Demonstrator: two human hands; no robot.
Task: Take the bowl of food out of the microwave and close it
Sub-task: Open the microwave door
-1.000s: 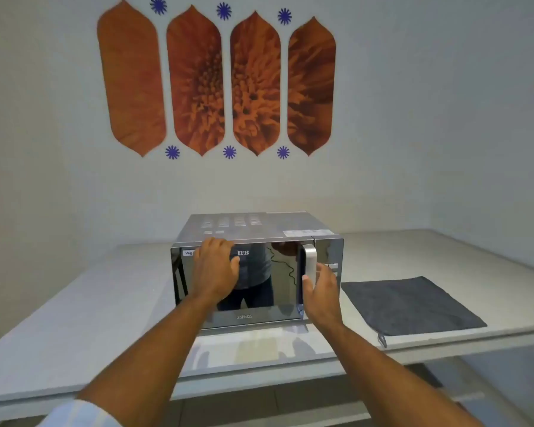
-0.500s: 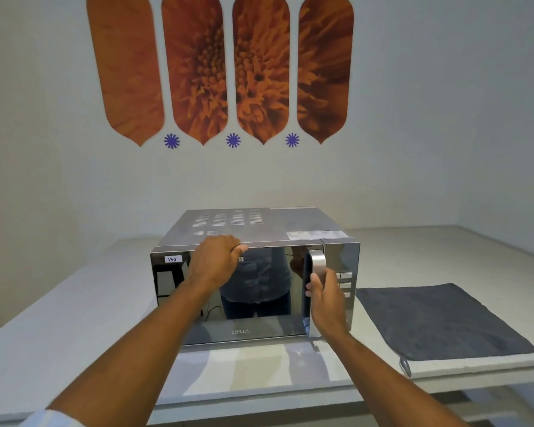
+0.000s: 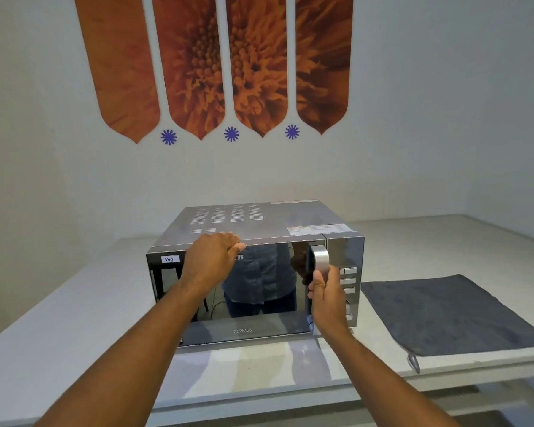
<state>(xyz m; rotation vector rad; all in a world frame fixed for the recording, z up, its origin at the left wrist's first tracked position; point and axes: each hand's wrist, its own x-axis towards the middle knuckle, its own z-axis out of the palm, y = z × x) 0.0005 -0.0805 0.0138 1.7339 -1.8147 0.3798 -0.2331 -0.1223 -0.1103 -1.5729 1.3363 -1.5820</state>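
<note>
A silver microwave (image 3: 278, 220) with a mirrored door (image 3: 259, 303) stands on the white counter (image 3: 59, 340), door closed. My left hand (image 3: 210, 260) lies flat on the front top edge of the microwave, fingers over the rim. My right hand (image 3: 326, 297) is wrapped around the lower part of the vertical silver door handle (image 3: 319, 257). The mirrored door hides the inside, so no bowl shows.
A dark grey cloth (image 3: 447, 315) lies flat on the counter to the right of the microwave, a loop hanging over the front edge. The button panel (image 3: 347, 282) sits right of the handle. Walls close in behind and on both sides.
My view has come closer to the microwave. My left hand slid from the door face up to the top edge. My right hand closed round the handle.
</note>
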